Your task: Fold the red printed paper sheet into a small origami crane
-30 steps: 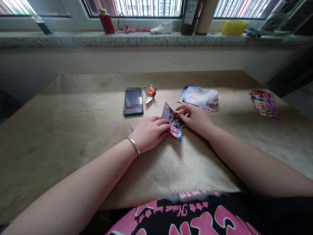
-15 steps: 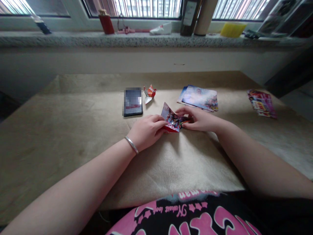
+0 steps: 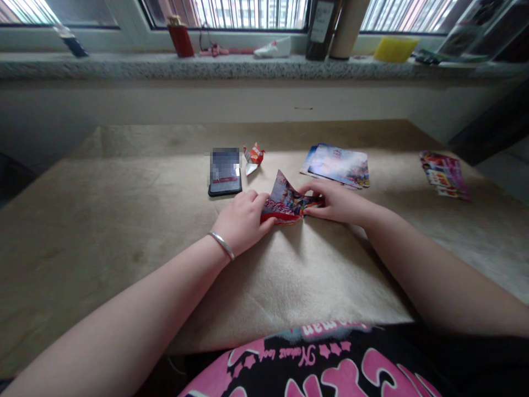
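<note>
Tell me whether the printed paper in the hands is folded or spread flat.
Folded: between the left hand and right hand, the printed paper shows angled, creased panels and a pointed tip.

The folded paper carries a busy print of many colours, with red along its near edge and a dull greyish-purple upper corner. The bracelet is silver. The phone has a dark screen and a black rim. Orange-red mixes with white on the paper bird. The wide cards are pale blue and lilac, turning yellow and pink at one corner; the narrower cards are pink and red with yellow patches. The tablecloth is mottled beige. Pink, white-edged lettering and pink stars cover the black shirt. The windowsill is speckled grey, the sponge yellow.
</note>
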Demonstrator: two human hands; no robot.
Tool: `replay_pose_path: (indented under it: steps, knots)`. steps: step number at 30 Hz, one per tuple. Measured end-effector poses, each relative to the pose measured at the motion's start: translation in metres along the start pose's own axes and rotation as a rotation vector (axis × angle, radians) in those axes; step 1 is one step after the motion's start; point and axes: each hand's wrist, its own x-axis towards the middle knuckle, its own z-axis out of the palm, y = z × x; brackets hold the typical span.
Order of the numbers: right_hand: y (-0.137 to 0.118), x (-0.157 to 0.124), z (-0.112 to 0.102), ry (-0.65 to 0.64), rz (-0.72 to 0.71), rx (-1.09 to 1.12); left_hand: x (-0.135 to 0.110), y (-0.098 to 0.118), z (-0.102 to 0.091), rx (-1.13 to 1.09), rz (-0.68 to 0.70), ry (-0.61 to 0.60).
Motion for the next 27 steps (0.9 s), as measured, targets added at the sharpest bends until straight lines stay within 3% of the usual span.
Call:
replay_pose_path:
  steps: [13,21,27]
  knots:
    - [-0.003,0.000,0.002,0.070,0.000,0.057,0.002,-0.004,-0.002,-0.080,0.060,-0.043]
    - [0.003,0.002,0.003,0.111,0.121,0.043,0.005,-0.007,-0.003,-0.328,-0.022,-0.021]
    - [0.008,0.003,0.005,0.111,0.107,0.074,0.007,-0.011,-0.002,-0.572,-0.202,-0.032]
